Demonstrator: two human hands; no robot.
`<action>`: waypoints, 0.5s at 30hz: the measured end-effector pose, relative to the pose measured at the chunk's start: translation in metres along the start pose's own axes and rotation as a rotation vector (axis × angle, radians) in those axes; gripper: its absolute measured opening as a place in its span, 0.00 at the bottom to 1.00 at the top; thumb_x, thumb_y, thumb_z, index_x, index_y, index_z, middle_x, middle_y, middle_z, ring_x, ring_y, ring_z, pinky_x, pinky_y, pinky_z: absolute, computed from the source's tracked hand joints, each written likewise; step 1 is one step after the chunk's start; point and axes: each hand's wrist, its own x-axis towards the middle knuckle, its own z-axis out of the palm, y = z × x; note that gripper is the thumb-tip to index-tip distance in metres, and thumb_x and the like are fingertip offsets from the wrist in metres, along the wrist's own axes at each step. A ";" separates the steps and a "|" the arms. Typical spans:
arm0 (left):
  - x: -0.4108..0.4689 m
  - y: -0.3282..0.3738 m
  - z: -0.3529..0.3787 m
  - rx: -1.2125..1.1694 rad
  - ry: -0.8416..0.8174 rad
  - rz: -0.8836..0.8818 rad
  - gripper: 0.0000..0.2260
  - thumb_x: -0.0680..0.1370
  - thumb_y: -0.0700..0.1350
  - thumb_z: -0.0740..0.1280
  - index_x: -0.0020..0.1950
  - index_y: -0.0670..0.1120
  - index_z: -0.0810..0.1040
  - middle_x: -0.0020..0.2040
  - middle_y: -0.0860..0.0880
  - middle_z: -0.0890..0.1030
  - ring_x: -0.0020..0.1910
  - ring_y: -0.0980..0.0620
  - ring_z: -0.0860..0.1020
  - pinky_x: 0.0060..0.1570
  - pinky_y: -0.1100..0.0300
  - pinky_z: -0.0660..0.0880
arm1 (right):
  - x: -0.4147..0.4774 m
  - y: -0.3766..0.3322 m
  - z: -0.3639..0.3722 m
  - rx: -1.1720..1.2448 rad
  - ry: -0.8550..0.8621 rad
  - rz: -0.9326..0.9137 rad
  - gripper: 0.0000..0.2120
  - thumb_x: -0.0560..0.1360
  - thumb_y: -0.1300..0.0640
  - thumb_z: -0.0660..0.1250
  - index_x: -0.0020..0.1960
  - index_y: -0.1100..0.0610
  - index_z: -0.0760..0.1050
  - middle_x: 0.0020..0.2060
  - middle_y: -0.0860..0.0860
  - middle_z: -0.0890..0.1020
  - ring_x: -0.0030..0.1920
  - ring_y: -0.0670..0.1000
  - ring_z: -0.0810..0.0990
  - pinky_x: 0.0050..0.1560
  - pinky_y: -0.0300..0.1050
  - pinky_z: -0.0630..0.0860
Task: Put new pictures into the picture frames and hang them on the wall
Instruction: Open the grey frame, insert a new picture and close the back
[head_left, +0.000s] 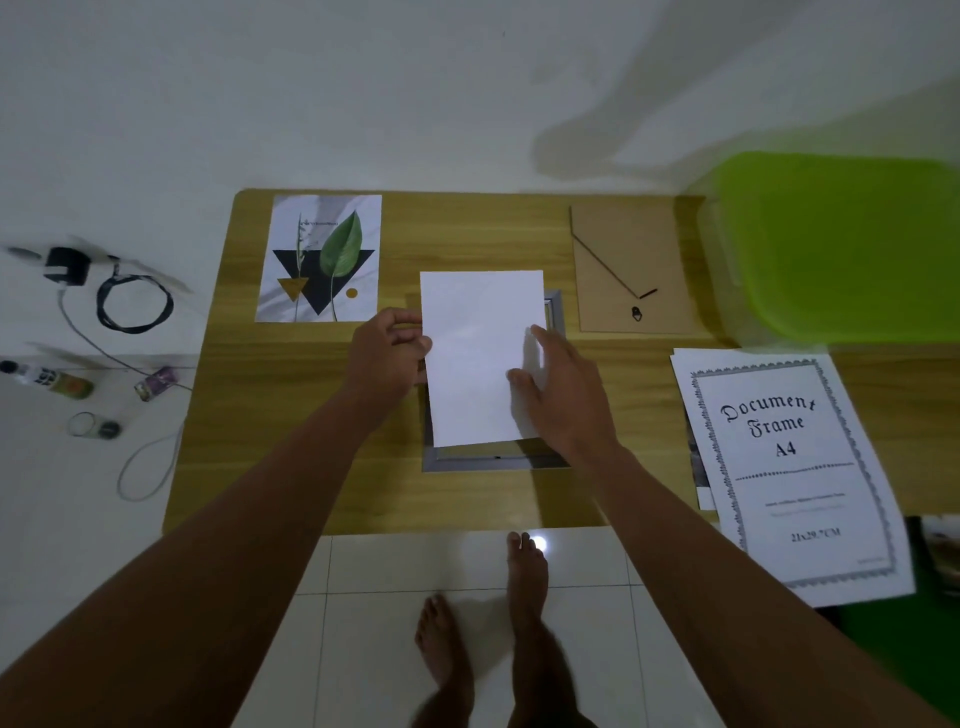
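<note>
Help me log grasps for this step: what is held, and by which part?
The left hand pinches the white sheet at its left edge, near mid-height. The right hand only rests flat fingers on the sheet's right side.

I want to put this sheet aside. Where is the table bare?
Bare wood lies below the leaf print, left of the frame, and between print and backing board. The right side is crowded: document sheets, green bin.
</note>
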 end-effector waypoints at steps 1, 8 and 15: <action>-0.001 0.001 -0.001 -0.014 -0.004 -0.016 0.10 0.78 0.34 0.66 0.58 0.43 0.75 0.55 0.42 0.80 0.53 0.43 0.82 0.50 0.44 0.81 | 0.000 -0.001 -0.001 0.036 0.011 0.023 0.27 0.80 0.49 0.66 0.76 0.55 0.64 0.73 0.52 0.70 0.71 0.54 0.70 0.71 0.56 0.66; -0.023 0.032 0.000 -0.127 -0.031 -0.081 0.09 0.78 0.34 0.65 0.56 0.43 0.78 0.49 0.45 0.84 0.42 0.50 0.85 0.40 0.55 0.82 | -0.006 -0.017 -0.025 0.294 0.066 0.156 0.20 0.78 0.52 0.69 0.68 0.54 0.74 0.65 0.51 0.78 0.64 0.51 0.76 0.65 0.50 0.73; -0.065 0.075 0.007 -0.149 -0.083 -0.017 0.09 0.77 0.35 0.66 0.55 0.44 0.79 0.47 0.45 0.85 0.39 0.52 0.85 0.37 0.58 0.81 | -0.029 -0.057 -0.065 0.442 -0.057 0.134 0.23 0.75 0.34 0.63 0.62 0.47 0.79 0.61 0.44 0.81 0.59 0.45 0.77 0.57 0.42 0.72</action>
